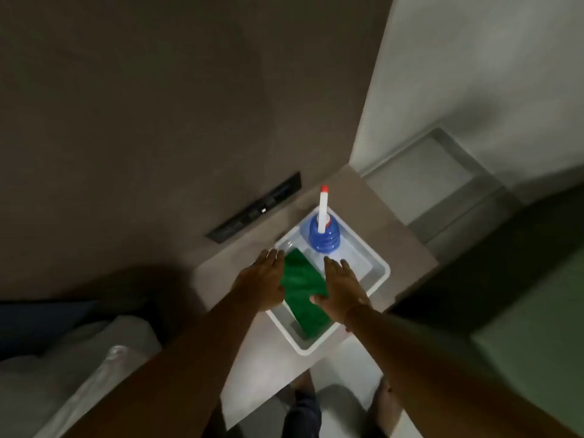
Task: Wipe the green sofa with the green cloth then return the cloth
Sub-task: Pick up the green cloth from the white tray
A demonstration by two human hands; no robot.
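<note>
A green cloth [305, 290] lies folded flat inside a white plastic tub [377, 273] on a narrow beige ledge. My left hand [264, 279] hovers flat over the tub's left rim, fingers apart, beside the cloth's left edge. My right hand [343, 287] is spread flat on the cloth's right side, thumb touching the fabric. Neither hand grips anything. A green surface [537, 327], possibly the sofa, shows at the right edge, dim and blurred.
A blue bottle with a long white nozzle and red tip [323, 230] stands in the tub's far end. A dark switch panel [254, 210] sits in the brown wall. Grey cushions [72, 374] lie at lower left. My feet show below on the pale floor.
</note>
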